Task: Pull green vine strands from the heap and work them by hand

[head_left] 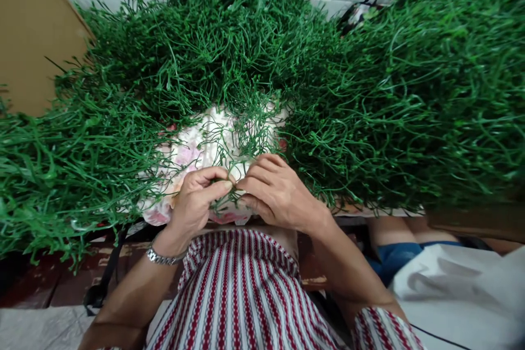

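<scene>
Pinching thin green stems (223, 200) above the floral sheet (191, 145), the left hand (196, 197) is clamped; whether the right hand (279, 191) grips too I cannot tell. A hard tug could snap them, or the far heap (238, 27) could snag them.

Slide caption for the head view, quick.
Left hand and right hand handle green strands over a patterned sheet, amid green heaps.

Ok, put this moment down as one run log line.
left hand: pinching green strands | right hand: fingertips beside left's, grip unclear | under: flower-patterned covering | around: green heaps left, right and beyond
</scene>
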Demonstrator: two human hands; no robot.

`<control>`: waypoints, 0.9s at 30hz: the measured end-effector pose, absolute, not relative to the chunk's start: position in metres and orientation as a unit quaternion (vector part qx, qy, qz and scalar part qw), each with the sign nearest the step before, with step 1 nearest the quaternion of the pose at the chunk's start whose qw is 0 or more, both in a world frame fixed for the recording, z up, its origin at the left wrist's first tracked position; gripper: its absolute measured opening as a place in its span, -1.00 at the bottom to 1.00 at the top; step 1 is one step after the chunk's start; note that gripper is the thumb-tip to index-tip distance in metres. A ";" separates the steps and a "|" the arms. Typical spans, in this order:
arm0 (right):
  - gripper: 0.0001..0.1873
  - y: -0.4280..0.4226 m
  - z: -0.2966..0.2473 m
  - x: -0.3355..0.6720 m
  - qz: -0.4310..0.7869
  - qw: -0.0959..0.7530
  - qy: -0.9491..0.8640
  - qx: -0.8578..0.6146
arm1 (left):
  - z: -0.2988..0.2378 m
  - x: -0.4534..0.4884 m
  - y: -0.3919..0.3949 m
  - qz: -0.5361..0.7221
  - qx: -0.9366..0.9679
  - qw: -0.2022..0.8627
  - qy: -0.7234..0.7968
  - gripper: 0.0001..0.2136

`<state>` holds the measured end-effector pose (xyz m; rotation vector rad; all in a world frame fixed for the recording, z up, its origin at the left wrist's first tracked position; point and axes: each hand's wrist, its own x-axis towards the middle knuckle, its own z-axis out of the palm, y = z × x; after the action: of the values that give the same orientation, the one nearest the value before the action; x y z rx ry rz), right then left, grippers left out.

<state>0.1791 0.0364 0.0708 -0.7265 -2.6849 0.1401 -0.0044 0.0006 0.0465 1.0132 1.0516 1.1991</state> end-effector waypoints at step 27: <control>-0.52 0.061 0.065 0.199 0.049 0.173 -0.871 -0.458 | 0.062 -0.047 -0.012 0.613 0.448 0.555 0.339 -0.92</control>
<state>0.1994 0.0606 0.0647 -1.2977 -2.4691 0.1402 -0.0469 -0.0118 0.0620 1.0588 0.8004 1.4488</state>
